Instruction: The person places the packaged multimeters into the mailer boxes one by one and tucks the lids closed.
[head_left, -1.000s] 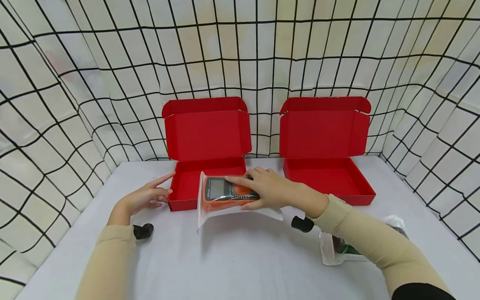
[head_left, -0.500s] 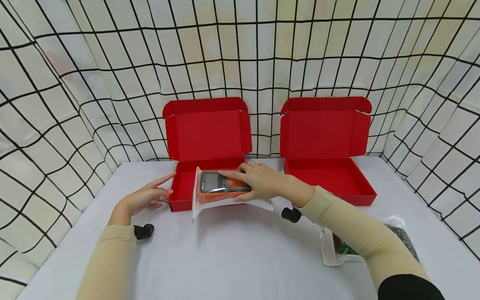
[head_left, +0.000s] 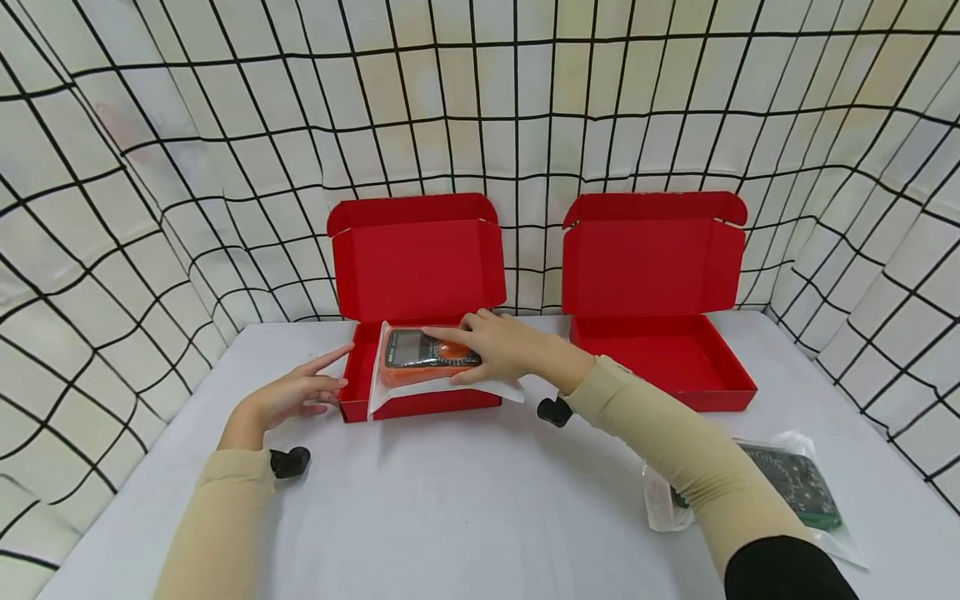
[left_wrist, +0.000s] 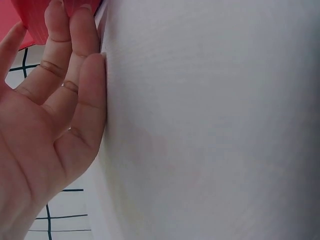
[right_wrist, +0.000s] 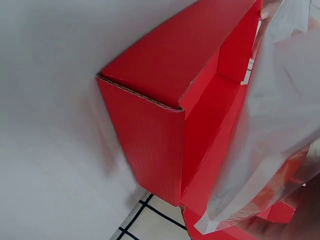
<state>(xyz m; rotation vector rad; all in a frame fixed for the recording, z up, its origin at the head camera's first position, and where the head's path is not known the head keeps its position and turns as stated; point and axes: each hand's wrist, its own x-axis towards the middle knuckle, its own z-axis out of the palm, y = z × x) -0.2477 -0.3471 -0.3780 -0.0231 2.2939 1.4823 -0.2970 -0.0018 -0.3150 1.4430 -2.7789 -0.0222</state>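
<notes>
My right hand grips an orange and black multimeter in a clear and white plastic bag. The bagged multimeter is over the left red box, whose lid stands raised behind it. In the right wrist view, the bag hangs above the open inside of that box. Beside the box's left wall, my left hand has its fingers extended, and its fingertips touch the box. The left wrist view shows those fingers, the lowest along the white table.
A second red box, lid up, stands at the right back. A bagged green circuit board lies on the white table at the right, partly behind my right forearm. A white wall with black netting rises behind the boxes.
My right hand has carried the bagged multimeter left and farther back, over the left box. More of the bagged circuit board shows beside my forearm. The left hand stays at the box.
</notes>
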